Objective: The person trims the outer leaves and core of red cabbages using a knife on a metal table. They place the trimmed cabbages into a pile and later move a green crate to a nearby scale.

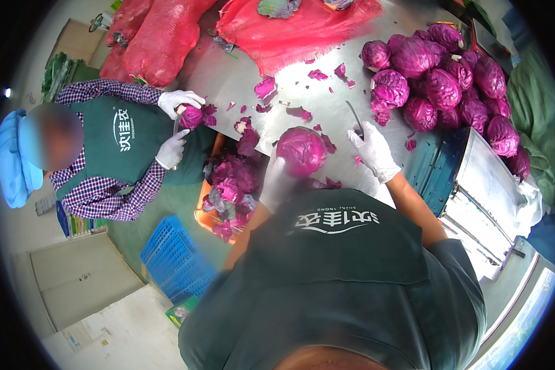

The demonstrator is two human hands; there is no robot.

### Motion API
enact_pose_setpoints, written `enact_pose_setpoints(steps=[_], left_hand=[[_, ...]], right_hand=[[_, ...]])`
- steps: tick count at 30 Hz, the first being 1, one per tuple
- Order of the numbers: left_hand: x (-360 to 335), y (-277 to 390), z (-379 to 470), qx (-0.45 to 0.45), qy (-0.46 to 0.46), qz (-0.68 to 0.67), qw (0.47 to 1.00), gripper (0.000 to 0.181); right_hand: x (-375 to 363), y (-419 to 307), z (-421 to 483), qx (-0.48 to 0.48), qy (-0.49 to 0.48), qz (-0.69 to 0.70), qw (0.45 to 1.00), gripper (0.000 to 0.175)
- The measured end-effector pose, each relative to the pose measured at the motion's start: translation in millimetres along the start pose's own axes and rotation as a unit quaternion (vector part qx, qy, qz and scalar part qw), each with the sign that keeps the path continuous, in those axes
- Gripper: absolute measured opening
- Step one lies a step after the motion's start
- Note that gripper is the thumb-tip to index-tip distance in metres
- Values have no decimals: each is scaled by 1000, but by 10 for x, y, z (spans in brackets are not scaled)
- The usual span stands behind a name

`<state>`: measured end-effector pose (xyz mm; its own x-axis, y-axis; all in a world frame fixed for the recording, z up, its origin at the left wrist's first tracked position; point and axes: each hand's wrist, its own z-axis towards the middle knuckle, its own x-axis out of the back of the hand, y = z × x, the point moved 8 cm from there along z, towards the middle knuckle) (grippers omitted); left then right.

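Note:
My left hand (275, 181), in a white glove, holds a red cabbage head (301, 151) from its left side, close to my green apron. My gloved right hand (373, 150) is closed around the handle of a knife (354, 115), its narrow curved blade pointing away from me over the steel table (333, 99). Between knife and cabbage there is a gap. Loose purple leaves (265, 88) lie scattered on the metal beyond the cabbage. To the right a large pile of red cabbages (444, 88) is heaped.
A co-worker at the left holds a small cabbage (190, 117) and a knife. An orange crate (202, 210) of leaves stands below the table edge, near a blue plastic crate (175, 256). Red mesh sacks (164, 44) and a spread red net (291, 32) lie at the far side.

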<state>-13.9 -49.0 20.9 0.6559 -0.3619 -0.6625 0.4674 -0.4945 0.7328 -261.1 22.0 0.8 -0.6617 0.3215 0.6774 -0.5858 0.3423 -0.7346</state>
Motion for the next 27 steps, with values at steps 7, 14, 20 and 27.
enact_pose_setpoints(steps=[7,14,20,27], left_hand=[[288,-54,81,124,123,186,967,72],[48,-127,132,35,-67,569,819,108],[-117,-250,248,-80,-62,715,692,107],[-104,-508,536,-58,-66,557,826,105]], right_hand=[[-424,-234,-370,-221,-168,312,909,34],[-659,102,-623,-220,-243,296,897,37],[-416,193,-692,-178,-151,235,943,44],[-140,-132,-475,105,8,-14,994,44]])
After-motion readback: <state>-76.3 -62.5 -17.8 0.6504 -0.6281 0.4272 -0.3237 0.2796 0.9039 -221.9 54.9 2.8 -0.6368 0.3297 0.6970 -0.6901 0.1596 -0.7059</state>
